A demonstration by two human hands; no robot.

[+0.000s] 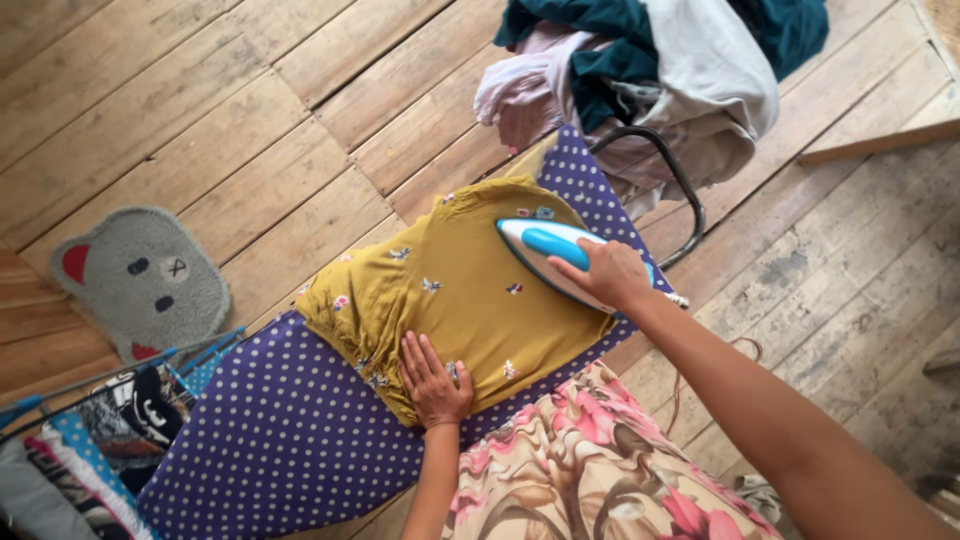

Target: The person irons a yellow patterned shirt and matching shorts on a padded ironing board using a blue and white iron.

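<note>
Laundry on a drying rack [90, 430] sits lower left, a bear-shaped mat [140, 280] above it. At centre, the mustard flowered garment [450, 290] lies across the purple dotted ironing board [280, 430]. The left hand [435, 380] presses flat, fingers spread narrowly, pinning the hem; best kept taut and away from the soleplate. Right of centre, the right hand [610, 272], arm outstretched, grips the blue-and-white iron [550, 250].

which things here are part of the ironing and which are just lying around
In use: iron in the right hand; mustard flowered garment pressed flat by the left hand; dotted ironing board.

Lying about: clothes pile; bear-face mat; drying rack.
</note>
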